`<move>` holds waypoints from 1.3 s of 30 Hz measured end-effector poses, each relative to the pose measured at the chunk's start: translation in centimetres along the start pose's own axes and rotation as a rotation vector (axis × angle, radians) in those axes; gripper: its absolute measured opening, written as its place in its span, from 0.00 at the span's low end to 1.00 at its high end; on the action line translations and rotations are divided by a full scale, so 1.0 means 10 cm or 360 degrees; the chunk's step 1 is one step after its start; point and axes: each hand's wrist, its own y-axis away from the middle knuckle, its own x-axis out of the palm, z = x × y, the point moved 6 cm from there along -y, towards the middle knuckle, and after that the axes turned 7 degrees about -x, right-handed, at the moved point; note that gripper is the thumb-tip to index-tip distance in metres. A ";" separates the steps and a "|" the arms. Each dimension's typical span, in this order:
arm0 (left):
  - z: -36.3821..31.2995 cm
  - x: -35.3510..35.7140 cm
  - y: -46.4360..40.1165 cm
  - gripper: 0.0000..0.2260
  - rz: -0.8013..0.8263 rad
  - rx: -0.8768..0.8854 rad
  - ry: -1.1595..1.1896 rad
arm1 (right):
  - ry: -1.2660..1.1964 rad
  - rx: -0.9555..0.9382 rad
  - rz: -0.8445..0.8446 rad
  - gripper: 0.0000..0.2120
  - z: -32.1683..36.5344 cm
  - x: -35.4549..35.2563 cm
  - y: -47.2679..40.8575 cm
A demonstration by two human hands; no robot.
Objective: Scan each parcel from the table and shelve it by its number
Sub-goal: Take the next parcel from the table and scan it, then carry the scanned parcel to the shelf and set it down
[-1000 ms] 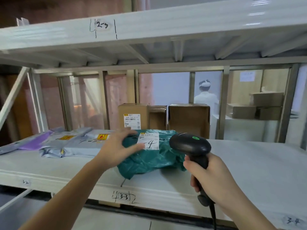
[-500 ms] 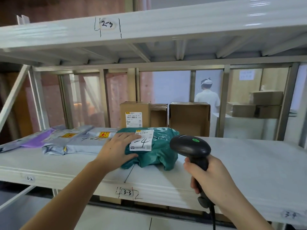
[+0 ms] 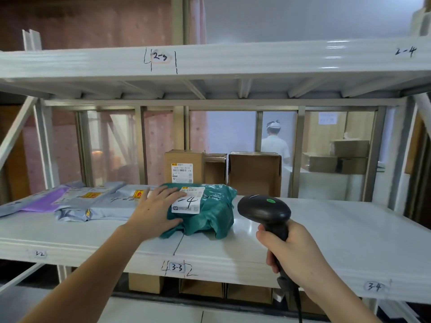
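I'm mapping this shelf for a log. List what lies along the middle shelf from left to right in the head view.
Purple mailer → grey mailers → left hand → green parcel → scanner in the right hand → bare shelf.

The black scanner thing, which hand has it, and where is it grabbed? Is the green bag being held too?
The right hand grips the scanner by its handle. The left hand lies flat on the green parcel, which sits on the shelf, pressed rather than lifted.
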 end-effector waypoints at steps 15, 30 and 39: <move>-2.30 -0.10 0.54 0.27 0.0052 0.0793 0.0312 | 0.0215 0.0197 -0.0290 0.03 0.04 -0.60 1.03; -5.70 0.43 1.52 0.31 0.0427 0.1363 0.0646 | 0.0532 0.0488 -0.0926 0.04 -0.32 -2.91 2.96; -7.57 0.75 2.18 0.34 0.0654 0.1533 0.0734 | 0.0687 0.0639 -0.1103 0.05 -0.75 -4.35 3.87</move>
